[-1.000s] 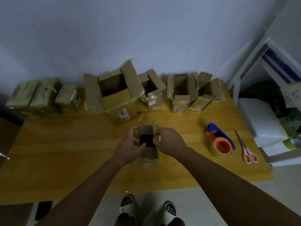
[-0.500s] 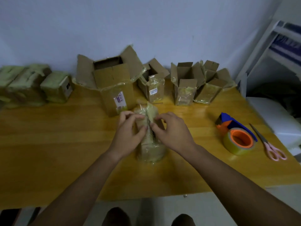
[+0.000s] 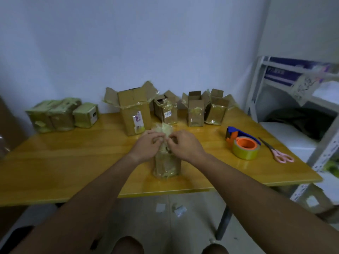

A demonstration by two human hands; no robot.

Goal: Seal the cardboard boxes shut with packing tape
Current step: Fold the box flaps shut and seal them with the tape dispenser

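A small cardboard box (image 3: 166,165), covered in old glossy tape, stands upright near the front middle of the wooden table (image 3: 64,162). My left hand (image 3: 147,146) and my right hand (image 3: 184,145) both grip its top flaps, fingers curled over them, and the flaps are nearly closed. A tape dispenser (image 3: 244,144) with an orange core and blue handle lies to the right of the box, apart from both hands. Behind stand several open boxes: a large one (image 3: 134,111) and smaller ones (image 3: 166,111) (image 3: 196,110) (image 3: 216,110).
Three taped boxes (image 3: 62,116) sit at the back left. Pink-handled scissors (image 3: 278,153) lie right of the dispenser, near the table's right edge. A white shelf unit (image 3: 297,99) stands to the right. Paper scraps (image 3: 170,209) lie on the floor below.
Both hands folded the small box's top flaps inward, from open to nearly closed. The view has lifted and pulled back, so more wall and floor show.
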